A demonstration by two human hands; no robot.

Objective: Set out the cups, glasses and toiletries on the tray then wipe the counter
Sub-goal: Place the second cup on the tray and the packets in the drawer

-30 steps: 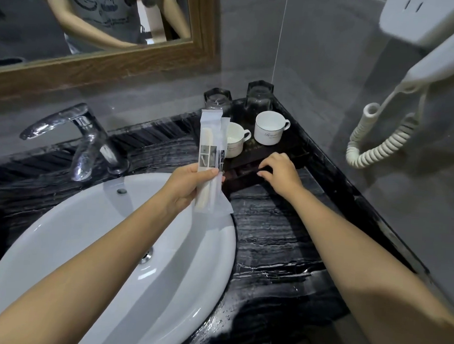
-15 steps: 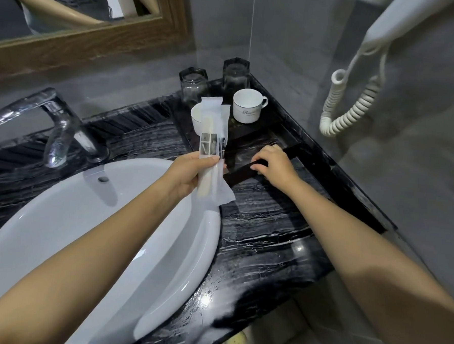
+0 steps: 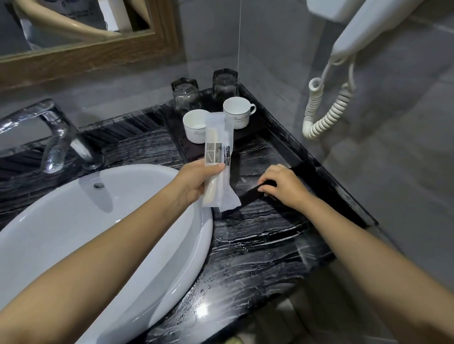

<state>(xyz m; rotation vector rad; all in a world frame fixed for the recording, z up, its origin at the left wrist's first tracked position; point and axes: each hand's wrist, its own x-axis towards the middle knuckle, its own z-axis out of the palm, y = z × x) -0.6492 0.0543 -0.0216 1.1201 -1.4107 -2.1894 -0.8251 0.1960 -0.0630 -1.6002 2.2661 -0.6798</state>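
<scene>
while the left hand (image 3: 193,182) holds two sealed white toiletry packets (image 3: 217,155) upright, its grip pinched around their middle, the right hand (image 3: 284,186) rests on the near rim of the dark tray (image 3: 248,196), fingers curled down onto that edge. the tray lies on the black marble table (image 3: 256,241), just right of the white sink (image 3: 86,230). at the tray's far end stand two white cups (image 3: 194,128), one behind the packets and one (image 3: 236,115) further right, and behind them two glasses (image 3: 185,94) turned upside down, the second glass (image 3: 225,83) nearest the wall corner. the packets hover above the tray's left side, between sink and cups
</scene>
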